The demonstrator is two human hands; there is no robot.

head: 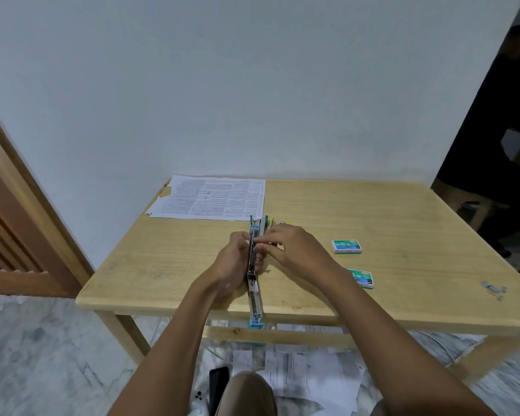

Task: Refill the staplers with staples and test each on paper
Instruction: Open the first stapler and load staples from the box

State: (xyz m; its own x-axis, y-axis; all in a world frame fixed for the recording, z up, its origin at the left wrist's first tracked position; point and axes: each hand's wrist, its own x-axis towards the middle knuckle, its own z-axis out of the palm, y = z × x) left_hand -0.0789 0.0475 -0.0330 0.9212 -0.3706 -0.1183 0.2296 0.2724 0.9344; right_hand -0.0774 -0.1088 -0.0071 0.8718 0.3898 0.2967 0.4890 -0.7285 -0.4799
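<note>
Two roles at the table (pixel 403 205)'s near edge: your left hand (pixel 233 261) clamps the opened stapler (pixel 255 298) steady; your right hand (pixel 294 253) pinches fingertips at its channel, likely refilling.

Pale grey wall (pixel 252 85), wood door (pixel 12 235) at left, marble floor (pixel 42 355) (grey-veined), light wood tabletop (pixel 373 211) w/ legs.

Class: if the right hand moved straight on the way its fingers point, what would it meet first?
The open blue stapler; the right hand seems to touch its channel, and the left hand grips it.
</note>
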